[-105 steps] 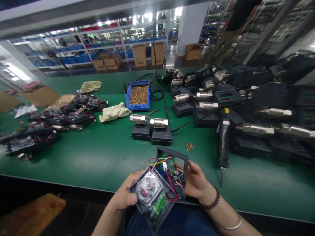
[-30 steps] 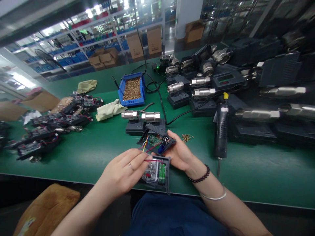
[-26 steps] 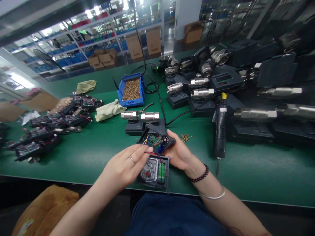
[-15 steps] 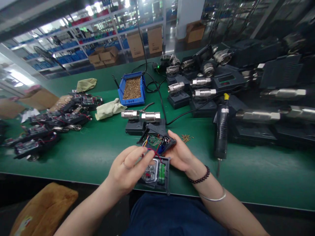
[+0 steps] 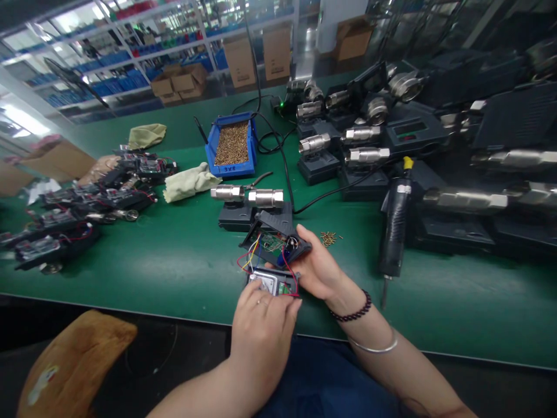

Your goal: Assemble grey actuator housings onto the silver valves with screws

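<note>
My right hand [image 5: 321,268] is closed round the right end of a dark plastic cover [image 5: 278,244], which is tilted and shows a green circuit board inside. Below it, nearer my body, lies the open lower housing [image 5: 268,281] with a silvery gear unit and a green battery compartment. Red, yellow and white wires [image 5: 251,252] run between the two halves. My left hand [image 5: 263,325] bends over the lower housing and grips its near side, hiding much of it. A red wire passes by its fingertips at the right.
Finished-looking units with metal valves [image 5: 266,198] stand just behind. Loose brass screws [image 5: 329,238] lie to the right, near a black electric screwdriver [image 5: 395,226]. A blue bin [image 5: 230,169] holds many screws. Cloths [image 5: 191,182] and open units [image 5: 47,244] sit at left.
My left hand has moved from the wires down onto the lower housing, and the wires now show in the gap between the halves. My right hand keeps its hold on the cover.
</note>
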Motion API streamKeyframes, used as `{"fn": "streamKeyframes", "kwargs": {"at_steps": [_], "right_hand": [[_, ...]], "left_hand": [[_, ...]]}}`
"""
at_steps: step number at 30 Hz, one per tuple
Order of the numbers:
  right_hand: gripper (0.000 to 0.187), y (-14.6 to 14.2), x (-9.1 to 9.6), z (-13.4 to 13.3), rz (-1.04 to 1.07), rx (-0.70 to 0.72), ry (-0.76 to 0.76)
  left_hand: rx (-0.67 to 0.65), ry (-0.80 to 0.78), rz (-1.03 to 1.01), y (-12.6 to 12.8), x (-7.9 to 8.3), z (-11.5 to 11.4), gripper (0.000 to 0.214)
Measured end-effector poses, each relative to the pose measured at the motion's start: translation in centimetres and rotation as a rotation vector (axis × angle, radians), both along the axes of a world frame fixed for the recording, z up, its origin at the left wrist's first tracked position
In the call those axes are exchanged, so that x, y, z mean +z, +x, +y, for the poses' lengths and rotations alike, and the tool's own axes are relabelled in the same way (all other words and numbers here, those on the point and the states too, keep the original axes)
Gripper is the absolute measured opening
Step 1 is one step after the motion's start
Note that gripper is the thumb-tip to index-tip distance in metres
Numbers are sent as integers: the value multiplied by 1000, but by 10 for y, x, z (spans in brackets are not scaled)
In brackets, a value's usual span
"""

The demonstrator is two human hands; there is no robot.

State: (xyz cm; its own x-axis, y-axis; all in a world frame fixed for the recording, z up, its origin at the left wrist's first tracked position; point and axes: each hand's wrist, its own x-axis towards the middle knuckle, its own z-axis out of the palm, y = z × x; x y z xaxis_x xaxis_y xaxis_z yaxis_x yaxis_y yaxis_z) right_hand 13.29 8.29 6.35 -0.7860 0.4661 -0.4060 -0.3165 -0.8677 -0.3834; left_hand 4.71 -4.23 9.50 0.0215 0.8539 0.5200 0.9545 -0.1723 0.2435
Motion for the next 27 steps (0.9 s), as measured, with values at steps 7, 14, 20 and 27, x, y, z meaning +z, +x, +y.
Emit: {"fn": "streamKeyframes", "kwargs": {"at_steps": [7,14,20,27], "right_hand": [[44,1,1,0,-24,-8,19],[38,-1,0,1,-2,-55,12],[39,-1,4,0,11,-70,36],[41,-3,2,-2,-56,-89,75]], "left_hand": [[-8,-66,210,2,4,-9,26],[-58,-199,393,2,9,-17,34],[-34,-193,256,-3,4,-2,18],[11,19,51,-8,-13,6,11]]}}
